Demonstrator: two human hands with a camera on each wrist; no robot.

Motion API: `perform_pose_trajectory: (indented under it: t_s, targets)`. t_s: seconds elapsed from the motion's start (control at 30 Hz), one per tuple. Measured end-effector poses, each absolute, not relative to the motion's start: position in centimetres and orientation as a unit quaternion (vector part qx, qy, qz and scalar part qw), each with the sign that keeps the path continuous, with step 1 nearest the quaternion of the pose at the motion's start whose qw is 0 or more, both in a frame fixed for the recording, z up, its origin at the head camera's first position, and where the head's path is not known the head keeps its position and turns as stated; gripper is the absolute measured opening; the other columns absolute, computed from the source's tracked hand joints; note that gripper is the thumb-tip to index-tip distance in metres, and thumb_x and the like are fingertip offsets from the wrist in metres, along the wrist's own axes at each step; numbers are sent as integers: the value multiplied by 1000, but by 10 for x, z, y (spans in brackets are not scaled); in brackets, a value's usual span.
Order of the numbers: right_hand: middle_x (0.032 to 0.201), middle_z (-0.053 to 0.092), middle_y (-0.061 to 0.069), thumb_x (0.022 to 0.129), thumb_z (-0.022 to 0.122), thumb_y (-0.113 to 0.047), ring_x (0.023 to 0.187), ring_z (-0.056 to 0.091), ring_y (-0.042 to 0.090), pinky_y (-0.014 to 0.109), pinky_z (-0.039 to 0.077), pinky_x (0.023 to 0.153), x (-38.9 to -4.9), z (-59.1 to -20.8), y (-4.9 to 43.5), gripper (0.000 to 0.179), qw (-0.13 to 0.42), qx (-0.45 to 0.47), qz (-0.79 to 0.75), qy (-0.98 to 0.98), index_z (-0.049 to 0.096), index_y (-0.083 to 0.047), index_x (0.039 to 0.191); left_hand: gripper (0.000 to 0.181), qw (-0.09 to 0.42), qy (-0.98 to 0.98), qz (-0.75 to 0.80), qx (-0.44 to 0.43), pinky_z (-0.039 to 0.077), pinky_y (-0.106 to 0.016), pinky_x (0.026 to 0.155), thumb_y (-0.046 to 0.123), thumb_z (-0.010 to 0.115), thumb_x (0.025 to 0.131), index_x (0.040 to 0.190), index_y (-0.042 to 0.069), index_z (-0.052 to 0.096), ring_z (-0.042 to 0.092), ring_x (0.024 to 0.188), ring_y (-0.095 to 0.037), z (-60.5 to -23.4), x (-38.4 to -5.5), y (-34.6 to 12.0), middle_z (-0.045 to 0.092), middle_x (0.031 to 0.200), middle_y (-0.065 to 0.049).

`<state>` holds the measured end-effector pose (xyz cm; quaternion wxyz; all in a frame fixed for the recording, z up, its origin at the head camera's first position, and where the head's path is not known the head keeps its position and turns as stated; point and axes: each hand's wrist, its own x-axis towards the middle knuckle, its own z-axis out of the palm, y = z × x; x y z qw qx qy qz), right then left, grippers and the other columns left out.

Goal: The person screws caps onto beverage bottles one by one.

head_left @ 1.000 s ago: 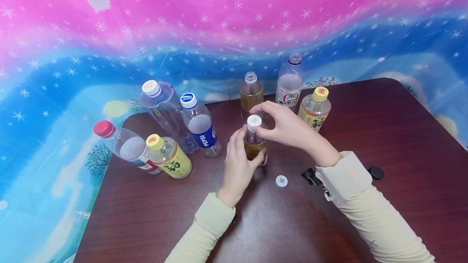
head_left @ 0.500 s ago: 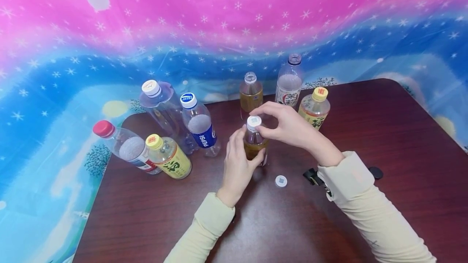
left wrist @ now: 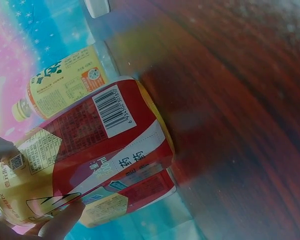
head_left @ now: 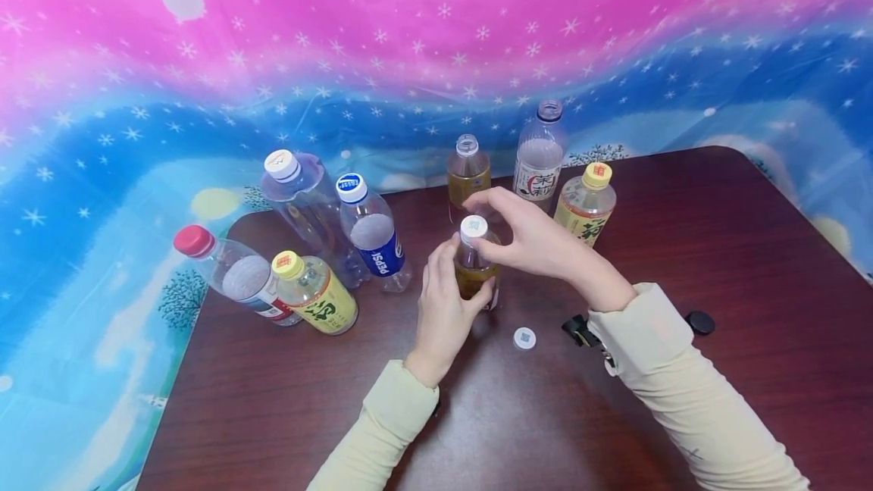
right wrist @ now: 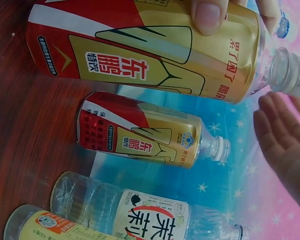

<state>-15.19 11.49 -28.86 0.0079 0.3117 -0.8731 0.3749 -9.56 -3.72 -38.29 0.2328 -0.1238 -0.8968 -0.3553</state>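
Observation:
My left hand (head_left: 442,309) grips a gold-and-red drink bottle (right wrist: 140,45) around its upper body, holding it upright on the table. My right hand (head_left: 535,237) reaches over from the right, its thumb and index finger at the white bottle cap (head_left: 474,228) on that bottle's neck. In the right wrist view this cap sits on the neck, with the other right-hand fingers spread below it. The left wrist view shows the barcode side of the label, with left fingertips (left wrist: 62,220) against the bottle. A loose white cap (head_left: 524,338) lies on the table nearby.
Behind stand an uncapped gold-and-red bottle (right wrist: 140,132), an uncapped jasmine bottle (head_left: 540,154) and a yellow-capped bottle (head_left: 586,203). At left are a Pepsi bottle (head_left: 375,241), a large clear bottle (head_left: 310,203), a red-capped bottle (head_left: 239,275) and another yellow-capped bottle (head_left: 317,298). A black cap (head_left: 700,323) lies at right.
My right hand has turned slightly at the white cap and swung back, and the mark on the cap top sits at a different angle. The left hand and bottle stay in place.

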Motion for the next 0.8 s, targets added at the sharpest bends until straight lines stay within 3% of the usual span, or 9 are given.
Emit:
perform_pose_trajectory:
  t_s: [0.17, 0.47, 0.8]
  targets:
    - [125, 61, 10, 85, 62, -12, 116, 55, 22, 44, 45, 100, -152, -288, 117, 39, 11, 341, 365, -866, 59, -5, 124, 75, 237, -897, -351, -125, 52, -40, 95, 23, 78, 79, 139, 6, 36, 53, 115, -28, -383, -95, -37, 49, 131, -15]
    - [116, 66, 8, 85, 68, -14, 111, 59, 23, 44, 47, 96, -152, -285, 117, 31, 15, 308, 354, -883, 66, -7, 115, 74, 236, -899, -347, -124, 53, -40, 94, 23, 77, 80, 139, 6, 36, 53, 114, -28, -384, -96, -38, 48, 131, -15]
    - [105, 64, 7, 85, 71, -22, 98, 60, 22, 41, 49, 88, -152, -286, 113, 29, 2, 267, 368, -891, 62, -7, 108, 74, 237, -898, -350, -124, 53, -40, 94, 23, 78, 79, 138, 6, 36, 53, 114, -28, -383, -96, -37, 49, 131, -14]
